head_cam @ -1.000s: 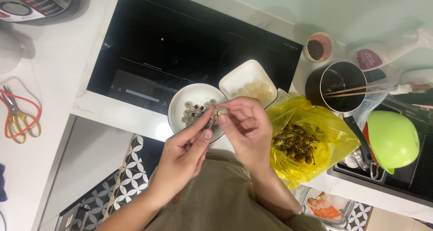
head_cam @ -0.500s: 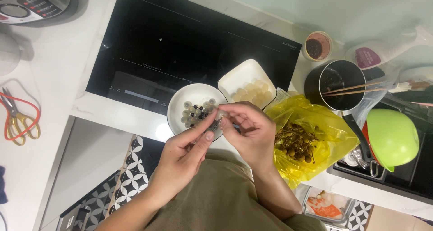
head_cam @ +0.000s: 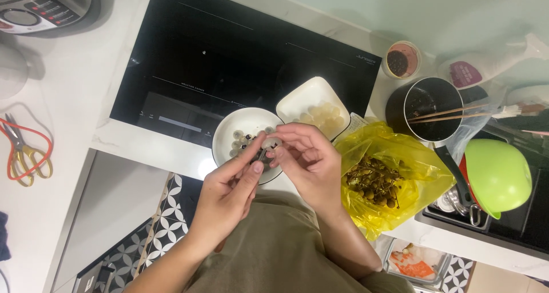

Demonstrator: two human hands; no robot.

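**Here: two hands, one peeled fruit, crowded counter edge**

Item in hand: a small, pale, translucent peeled fruit (head_cam: pixel 271 144), pinched between the fingertips of both hands just above the round white bowl (head_cam: pixel 229 134). The left hand (head_cam: pixel 229 193) closes thumb and forefinger on it from below; the right hand (head_cam: pixel 306 161) curls over it from the side, fingers tight on it.

Bowl contents: dark glossy seeds and pale scraps. Behind it, touching the glossy black glass cooktop (head_cam: pixel 217 58), a square white dish (head_cam: pixel 303 98) of peeled, glassy flesh.

Just beside the right hand: a crumpled yellow plastic bag (head_cam: pixel 423 167) of brown, rough-skinned fruit on twigs.

Further right: a black saucepan (head_cam: pixel 426 98) with wooden chopsticks across it, and a smooth lime-green bowl (head_cam: pixel 497 173) in the sink.

Far left, well apart: red-and-yellow-handled scissors (head_cam: pixel 23 153) on the white counter (head_cam: pixel 68 116).
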